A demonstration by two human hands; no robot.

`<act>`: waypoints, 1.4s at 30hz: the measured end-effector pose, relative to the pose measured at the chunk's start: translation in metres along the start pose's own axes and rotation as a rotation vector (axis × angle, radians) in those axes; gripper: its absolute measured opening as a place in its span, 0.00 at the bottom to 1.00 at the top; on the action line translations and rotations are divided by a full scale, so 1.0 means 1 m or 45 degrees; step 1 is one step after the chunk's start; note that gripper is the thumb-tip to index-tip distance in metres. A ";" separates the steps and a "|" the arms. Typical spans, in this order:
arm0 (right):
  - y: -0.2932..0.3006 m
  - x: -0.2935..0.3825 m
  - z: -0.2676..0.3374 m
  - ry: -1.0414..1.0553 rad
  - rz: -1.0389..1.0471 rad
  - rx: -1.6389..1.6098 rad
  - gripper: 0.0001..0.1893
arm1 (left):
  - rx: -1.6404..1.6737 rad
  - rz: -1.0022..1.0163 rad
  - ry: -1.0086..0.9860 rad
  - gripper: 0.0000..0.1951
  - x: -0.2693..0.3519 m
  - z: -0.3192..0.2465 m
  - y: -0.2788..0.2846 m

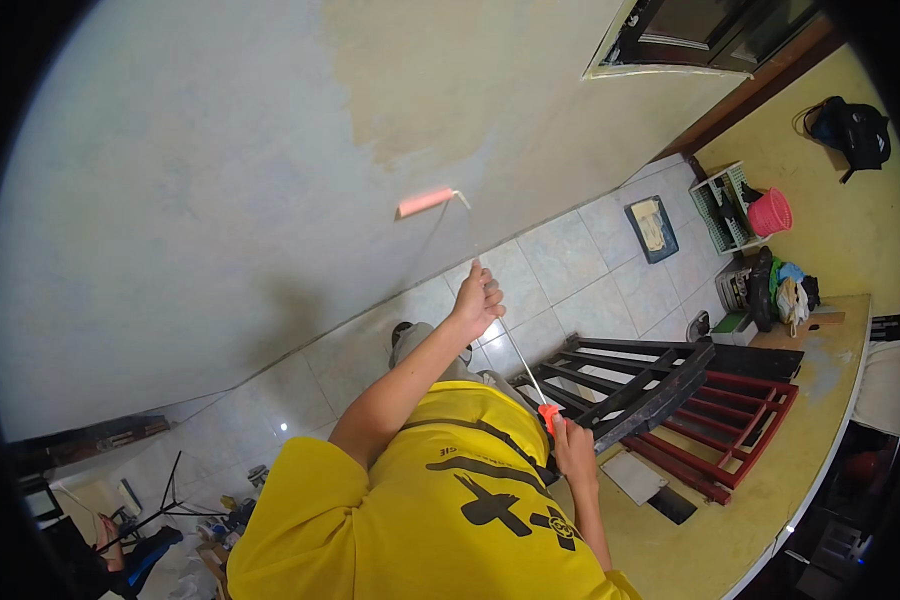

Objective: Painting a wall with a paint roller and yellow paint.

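A long-handled paint roller with a pink sleeve (425, 202) lies against the pale wall (195, 187), whose upper middle shows a tan patch (405, 75). My left hand (480, 300) is closed around the upper part of the thin metal pole (521, 356). Lower down, near my waist, my right hand (570, 442) holds the orange grip (549, 416) at the pole's end. A paint tray (651, 229) with cream-coloured paint rests on the tiled floor, right of the roller.
Black wooden frames (630, 390) and a red slatted frame (742, 427) lean at my right. Beyond the tray stand a shelf rack (727, 210) and a pink basket (770, 212). A tripod (166, 506) and another person's arm (112, 544) show at lower left.
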State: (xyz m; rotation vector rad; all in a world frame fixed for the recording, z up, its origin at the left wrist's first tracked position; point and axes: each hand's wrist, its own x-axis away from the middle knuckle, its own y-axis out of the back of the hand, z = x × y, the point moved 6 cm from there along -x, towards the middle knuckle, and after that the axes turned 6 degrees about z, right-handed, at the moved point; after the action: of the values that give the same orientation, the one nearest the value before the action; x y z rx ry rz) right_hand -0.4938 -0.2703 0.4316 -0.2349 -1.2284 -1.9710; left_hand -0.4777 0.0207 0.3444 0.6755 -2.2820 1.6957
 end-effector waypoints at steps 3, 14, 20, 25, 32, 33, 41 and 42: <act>0.007 0.000 0.003 -0.061 0.055 0.084 0.26 | 0.087 0.007 0.028 0.23 0.003 0.000 0.011; 0.066 0.051 0.037 0.080 0.191 -0.284 0.20 | 0.107 0.378 -0.017 0.23 0.064 -0.049 -0.133; 0.050 0.046 0.050 0.203 0.256 -0.682 0.22 | -0.010 0.590 -0.076 0.21 0.088 -0.081 -0.183; 0.008 0.036 0.010 -0.018 0.584 -0.816 0.26 | 0.040 0.388 -0.022 0.22 0.060 -0.048 -0.111; 0.011 0.028 0.008 -0.064 0.397 -0.380 0.29 | 0.086 0.169 -0.016 0.24 0.032 -0.023 -0.043; 0.014 0.033 0.010 -0.074 0.402 -0.382 0.29 | 0.075 0.196 -0.014 0.24 0.040 -0.026 -0.057; 0.027 0.042 0.035 0.141 0.242 -0.496 0.25 | -0.023 0.549 -0.155 0.21 0.089 -0.074 -0.153; 0.021 0.041 0.027 0.088 0.256 -0.428 0.25 | 0.002 0.418 -0.128 0.21 0.079 -0.063 -0.136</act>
State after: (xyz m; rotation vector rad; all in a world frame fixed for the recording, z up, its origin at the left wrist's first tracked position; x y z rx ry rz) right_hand -0.5128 -0.2736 0.4814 -0.4370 -0.7908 -1.9809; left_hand -0.4873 0.0308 0.5132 0.4105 -2.5779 1.8376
